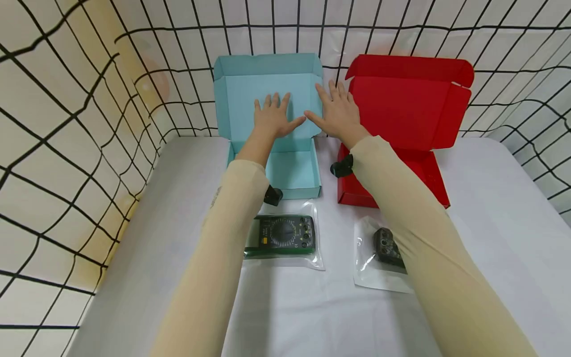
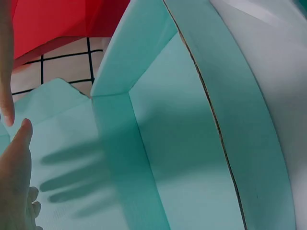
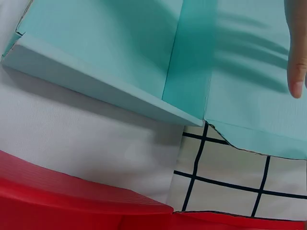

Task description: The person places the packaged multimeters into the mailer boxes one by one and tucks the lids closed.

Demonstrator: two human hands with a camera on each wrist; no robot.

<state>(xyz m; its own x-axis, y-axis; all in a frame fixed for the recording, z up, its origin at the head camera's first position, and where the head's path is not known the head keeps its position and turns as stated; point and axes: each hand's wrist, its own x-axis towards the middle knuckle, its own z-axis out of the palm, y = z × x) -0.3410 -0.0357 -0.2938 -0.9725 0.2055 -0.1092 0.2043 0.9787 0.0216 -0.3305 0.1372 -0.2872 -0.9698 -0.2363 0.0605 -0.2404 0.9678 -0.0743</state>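
Note:
My left hand is spread in front of the raised lid of a light blue cardboard box, fingers pointing up and nothing in them. Beside it my right hand is spread too, between the blue lid and the red one, holding nothing. The two thumb tips come close together in the head view. In the left wrist view, the left thumb shows at the edge and finger shadows fall on the blue cardboard. A red cardboard box stands with its lid up, partly behind my right forearm.
Nearer me on the white table lies a multimeter in a clear plastic bag, partly behind my left sleeve. Another clear bag with a black device lies to the right, half hidden by my right sleeve. Black wire grid encloses the back and sides.

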